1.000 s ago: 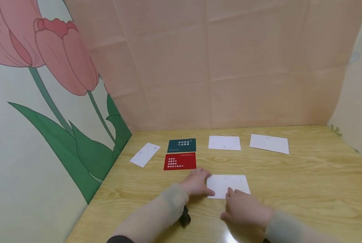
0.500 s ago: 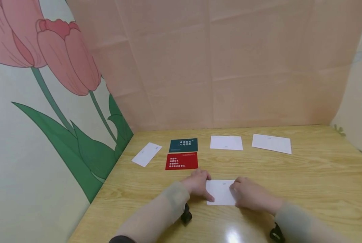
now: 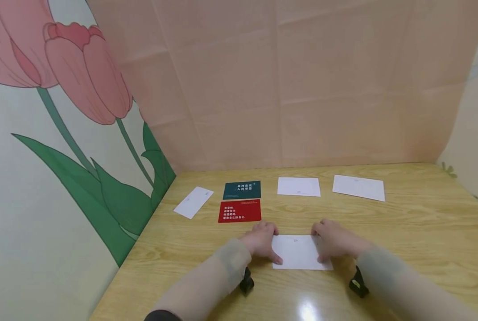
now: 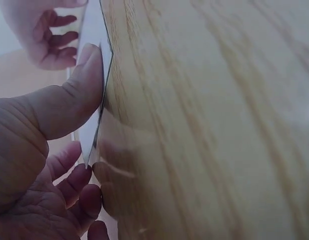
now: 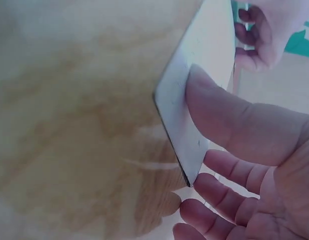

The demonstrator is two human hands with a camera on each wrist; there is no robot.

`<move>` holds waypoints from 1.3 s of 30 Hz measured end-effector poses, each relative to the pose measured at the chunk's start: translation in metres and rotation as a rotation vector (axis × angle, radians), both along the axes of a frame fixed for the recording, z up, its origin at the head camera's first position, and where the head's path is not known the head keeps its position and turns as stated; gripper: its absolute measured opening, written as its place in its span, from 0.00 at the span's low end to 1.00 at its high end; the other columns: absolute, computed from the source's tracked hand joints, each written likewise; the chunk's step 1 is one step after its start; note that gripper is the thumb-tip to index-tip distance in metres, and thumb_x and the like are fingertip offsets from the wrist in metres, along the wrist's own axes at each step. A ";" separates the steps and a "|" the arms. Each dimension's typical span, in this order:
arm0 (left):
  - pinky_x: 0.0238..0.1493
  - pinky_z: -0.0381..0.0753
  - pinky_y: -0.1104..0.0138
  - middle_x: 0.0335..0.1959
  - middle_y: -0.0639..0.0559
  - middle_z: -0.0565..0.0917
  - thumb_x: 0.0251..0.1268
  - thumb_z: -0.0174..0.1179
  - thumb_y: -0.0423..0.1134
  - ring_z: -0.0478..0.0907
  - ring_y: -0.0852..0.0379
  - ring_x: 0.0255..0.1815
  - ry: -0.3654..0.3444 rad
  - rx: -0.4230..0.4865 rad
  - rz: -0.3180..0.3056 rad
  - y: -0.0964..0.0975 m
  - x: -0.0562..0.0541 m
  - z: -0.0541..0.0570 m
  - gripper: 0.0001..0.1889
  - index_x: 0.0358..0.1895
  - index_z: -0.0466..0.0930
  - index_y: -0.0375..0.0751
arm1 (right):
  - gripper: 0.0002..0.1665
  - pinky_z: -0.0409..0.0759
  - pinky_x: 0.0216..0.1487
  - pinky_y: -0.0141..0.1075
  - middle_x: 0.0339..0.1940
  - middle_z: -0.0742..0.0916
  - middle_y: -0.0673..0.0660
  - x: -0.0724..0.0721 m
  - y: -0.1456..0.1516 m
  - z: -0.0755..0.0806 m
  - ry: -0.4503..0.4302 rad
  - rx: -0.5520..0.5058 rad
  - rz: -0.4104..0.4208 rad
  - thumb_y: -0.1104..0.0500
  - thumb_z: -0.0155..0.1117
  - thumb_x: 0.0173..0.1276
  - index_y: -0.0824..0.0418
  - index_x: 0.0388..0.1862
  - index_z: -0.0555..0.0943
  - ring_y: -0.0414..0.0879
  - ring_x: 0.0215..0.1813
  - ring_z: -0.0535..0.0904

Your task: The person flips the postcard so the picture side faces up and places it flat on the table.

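A white card (image 3: pixel 297 252) with tiny print near its top edge lies face-on near the front middle of the table. My left hand (image 3: pixel 262 241) pinches its left end, and my right hand (image 3: pixel 337 240) does likewise at the right end. In the left wrist view, the left thumb (image 4: pixel 84 90) lies across the card's face while fingertips meet its edge and corner. Seen from the right wrist, the right thumb (image 5: pixel 219 107) presses on the white face of the card (image 5: pixel 177 120), with fingers curled at the near corner. Parts of both ends are hidden under the hands.
Behind the hands lie a red card (image 3: pixel 240 211) and a dark green card (image 3: pixel 241 190), both with white lettering. White cards rest at the left (image 3: pixel 193 202), centre back (image 3: pixel 298 187) and right back (image 3: pixel 358 187). A pink-draped wall (image 3: pixel 279 89) borders the wooden table (image 3: pixel 423 232).
My right hand has moved from the front of the card, across it, to its right end. The card has shifted slightly and sits straighter; my left hand stays at its left end.
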State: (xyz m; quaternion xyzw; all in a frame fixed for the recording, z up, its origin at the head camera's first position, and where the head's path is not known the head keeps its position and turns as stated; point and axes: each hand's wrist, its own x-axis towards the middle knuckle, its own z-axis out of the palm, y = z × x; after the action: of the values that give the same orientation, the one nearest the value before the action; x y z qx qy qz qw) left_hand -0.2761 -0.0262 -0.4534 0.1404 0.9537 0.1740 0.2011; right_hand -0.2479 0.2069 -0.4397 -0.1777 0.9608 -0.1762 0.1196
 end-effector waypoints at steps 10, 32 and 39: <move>0.47 0.75 0.61 0.43 0.59 0.71 0.31 0.80 0.53 0.68 0.60 0.45 -0.005 -0.002 -0.008 0.001 -0.002 0.000 0.37 0.51 0.71 0.58 | 0.36 0.75 0.41 0.48 0.39 0.76 0.56 -0.014 -0.001 -0.004 -0.082 0.023 -0.048 0.54 0.86 0.35 0.58 0.43 0.76 0.51 0.39 0.72; 0.51 0.74 0.59 0.47 0.59 0.72 0.30 0.80 0.53 0.68 0.58 0.48 0.016 -0.025 -0.011 0.001 0.003 0.005 0.38 0.52 0.72 0.58 | 0.38 0.75 0.40 0.48 0.39 0.76 0.56 -0.014 -0.001 -0.007 -0.098 0.027 -0.089 0.54 0.86 0.35 0.59 0.45 0.75 0.52 0.39 0.71; 0.53 0.72 0.60 0.46 0.59 0.72 0.30 0.80 0.53 0.68 0.59 0.47 0.038 -0.038 -0.017 0.001 0.004 0.005 0.38 0.53 0.72 0.57 | 0.38 0.75 0.40 0.47 0.40 0.75 0.58 -0.012 -0.002 -0.006 -0.132 0.022 -0.116 0.54 0.84 0.39 0.62 0.49 0.75 0.52 0.39 0.72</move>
State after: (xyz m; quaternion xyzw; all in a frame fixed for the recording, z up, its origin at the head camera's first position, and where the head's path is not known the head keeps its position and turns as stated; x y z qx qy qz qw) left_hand -0.2725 -0.0254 -0.4484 0.1477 0.9592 0.1517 0.1872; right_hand -0.2602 0.2050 -0.4460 -0.1084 0.9614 -0.1838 0.1740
